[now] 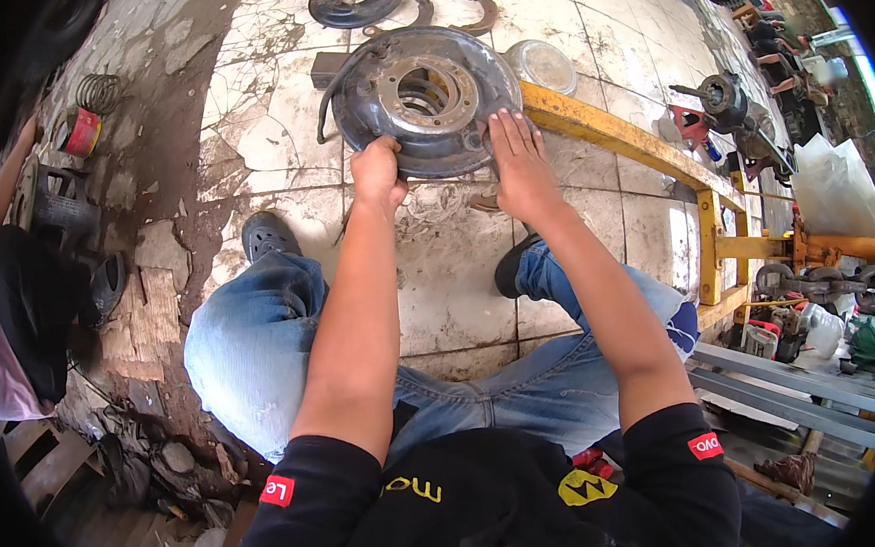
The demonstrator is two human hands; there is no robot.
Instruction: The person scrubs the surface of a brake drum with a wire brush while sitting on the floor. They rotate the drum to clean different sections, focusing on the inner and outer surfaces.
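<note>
A round, dark metal brake backing plate [372, 102] with a large centre hole and a ring of bolt holes is in front of me. My left hand [378, 174] is closed around its near edge, thumb against the rim. Against the plate's right edge lies my right hand [523, 168], its fingers stretched out flat; its thumb is partly hidden. Beyond the plate are curved brake shoes [470, 19] and a second dark backing plate [346, 3]. A round pale lid or tin [542, 67] sits right of the plate I touch.
A yellow steel frame [630, 141] runs from the plate toward the right. Past it stand a red stand [689, 123] and a hub-like part [722, 96]. At left are a coil spring [98, 92], a red can [78, 132] and another person's arm [2, 195].
</note>
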